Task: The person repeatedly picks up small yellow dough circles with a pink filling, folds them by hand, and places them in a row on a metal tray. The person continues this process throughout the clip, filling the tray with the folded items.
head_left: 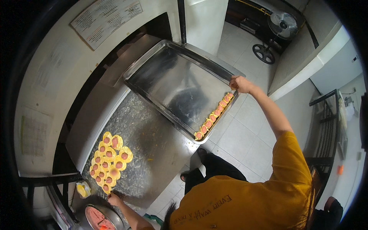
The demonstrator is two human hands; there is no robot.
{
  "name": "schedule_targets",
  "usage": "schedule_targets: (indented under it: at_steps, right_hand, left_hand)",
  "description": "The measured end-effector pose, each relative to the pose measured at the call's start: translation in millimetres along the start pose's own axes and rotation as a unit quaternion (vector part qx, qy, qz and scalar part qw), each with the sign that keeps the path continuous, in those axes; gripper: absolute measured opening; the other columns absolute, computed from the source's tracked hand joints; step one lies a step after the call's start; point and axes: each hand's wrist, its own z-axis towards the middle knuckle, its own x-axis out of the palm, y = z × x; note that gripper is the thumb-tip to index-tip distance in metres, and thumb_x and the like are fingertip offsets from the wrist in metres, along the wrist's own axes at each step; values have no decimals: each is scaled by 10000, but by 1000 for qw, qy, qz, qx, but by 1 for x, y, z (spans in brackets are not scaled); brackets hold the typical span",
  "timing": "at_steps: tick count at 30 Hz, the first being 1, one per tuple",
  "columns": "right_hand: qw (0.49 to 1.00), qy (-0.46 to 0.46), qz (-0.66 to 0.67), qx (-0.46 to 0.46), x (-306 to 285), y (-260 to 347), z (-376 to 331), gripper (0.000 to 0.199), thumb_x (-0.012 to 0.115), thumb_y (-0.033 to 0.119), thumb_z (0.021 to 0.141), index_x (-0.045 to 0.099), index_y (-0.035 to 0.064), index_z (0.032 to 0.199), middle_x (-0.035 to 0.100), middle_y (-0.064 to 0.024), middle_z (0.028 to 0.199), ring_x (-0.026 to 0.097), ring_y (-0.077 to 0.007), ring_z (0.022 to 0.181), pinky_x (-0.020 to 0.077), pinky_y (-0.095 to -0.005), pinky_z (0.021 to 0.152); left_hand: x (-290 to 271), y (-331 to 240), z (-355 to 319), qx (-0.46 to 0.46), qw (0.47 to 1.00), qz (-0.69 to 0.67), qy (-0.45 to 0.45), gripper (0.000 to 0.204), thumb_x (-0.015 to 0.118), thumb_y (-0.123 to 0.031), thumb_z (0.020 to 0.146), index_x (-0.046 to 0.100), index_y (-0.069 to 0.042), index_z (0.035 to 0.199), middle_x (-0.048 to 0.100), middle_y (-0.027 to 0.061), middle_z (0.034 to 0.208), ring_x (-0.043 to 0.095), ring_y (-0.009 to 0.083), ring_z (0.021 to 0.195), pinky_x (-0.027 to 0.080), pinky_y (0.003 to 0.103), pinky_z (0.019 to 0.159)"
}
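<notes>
Head view: right hand (pixel 240 84) at tray (pixel 153 76) edge, end of dumpling row (pixel 212 118); left hand (pixel 114 199) by filled dough rounds (pixel 109 154). Can't tell either grip.

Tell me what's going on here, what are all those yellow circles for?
Someone is working with flat yellow rounds topped with pink filling, spread on the worktop. Their left hand is at the lowest round. Their right hand is at the far end of a row of filled yellow pieces along one edge of a metal tray. The rest of the tray is bare.
</notes>
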Motion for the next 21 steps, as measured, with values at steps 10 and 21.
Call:
schedule_targets:
  at_steps: [10, 21]
  right_hand:
    - [990, 98, 98, -20, 19, -21, 2, 209, 634, 70, 686, 658, 28, 890, 605, -112, 919, 588, -288, 882, 472, -349, 767]
    - [976, 117, 178, 37, 22, -26, 1, 330, 641, 104, 691, 628, 14, 1009, 611, -131, 980, 591, -251, 928, 468, -336, 794]
  left_hand:
    - [13, -2, 13, -101, 992, 79, 3, 341, 577, -324, 775, 677, -8, 855, 658, 190, 843, 638, 360, 759, 510, 444, 684]
    - [11, -4, 8, -38, 997, 65, 35, 369, 554, -330, 772, 661, -9, 918, 653, 197, 887, 625, 368, 808, 491, 443, 729]
